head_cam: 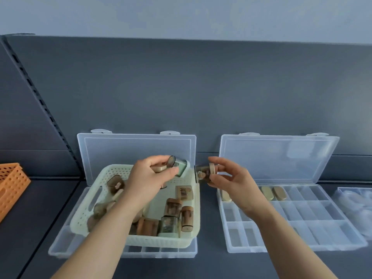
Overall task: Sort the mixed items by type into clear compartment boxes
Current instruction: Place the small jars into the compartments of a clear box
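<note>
The left hand [149,178] is up over the far end of the pale green basket [141,241]. Its fingers and thumb pinch a little green case [179,168] with a dark see-through end. A tan piece [160,169] seems tucked in the hand too. The right hand [227,178], at 3 o'clock from it, pinches a little brown case [202,175] with a tan cap. I think both are held up close so the person can tell what kind each is.

The basket sits on top of the left clear box [120,253], so the mixed things are near. More brown cases [173,207] lie in it. The right clear box [261,248] lies at 3 o'clock from the basket. Three tan oval pieces [278,193] lie in its far row, so the sorting looks barely begun. The lids [136,158] lean back on the wall [181,87], which keeps the boxes open. An orange basket [10,184] sits at 9 o'clock.

I can read no words on anything.
</note>
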`<act>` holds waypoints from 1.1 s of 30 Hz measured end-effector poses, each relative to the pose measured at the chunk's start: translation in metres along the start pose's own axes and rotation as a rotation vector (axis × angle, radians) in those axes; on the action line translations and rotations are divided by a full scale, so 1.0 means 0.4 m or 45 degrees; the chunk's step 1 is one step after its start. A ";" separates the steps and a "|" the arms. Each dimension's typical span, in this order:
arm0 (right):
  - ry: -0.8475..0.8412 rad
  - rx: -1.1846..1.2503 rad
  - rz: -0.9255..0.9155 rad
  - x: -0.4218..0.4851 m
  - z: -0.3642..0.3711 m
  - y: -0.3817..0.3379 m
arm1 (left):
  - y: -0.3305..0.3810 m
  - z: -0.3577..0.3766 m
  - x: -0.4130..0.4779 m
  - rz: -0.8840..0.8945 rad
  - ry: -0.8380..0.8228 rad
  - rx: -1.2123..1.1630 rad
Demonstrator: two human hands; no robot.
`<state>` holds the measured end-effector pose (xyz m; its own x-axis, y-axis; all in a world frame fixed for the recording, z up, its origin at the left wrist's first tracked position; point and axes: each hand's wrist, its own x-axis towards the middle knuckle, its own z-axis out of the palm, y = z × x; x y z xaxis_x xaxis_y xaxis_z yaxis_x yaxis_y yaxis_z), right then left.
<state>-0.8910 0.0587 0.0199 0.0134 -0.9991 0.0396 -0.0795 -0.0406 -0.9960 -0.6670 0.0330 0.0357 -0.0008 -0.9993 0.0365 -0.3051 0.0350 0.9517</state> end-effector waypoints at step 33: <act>-0.274 -0.349 0.124 -0.018 -0.657 0.160 | 0.055 0.767 -0.102 -0.646 -0.166 -0.739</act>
<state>-1.1583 0.0607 -0.0230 0.1994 -0.9747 -0.1013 -0.3545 0.0246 -0.9347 -0.9659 0.0712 -0.0386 -0.1170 -0.8866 -0.4475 0.2489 -0.4623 0.8511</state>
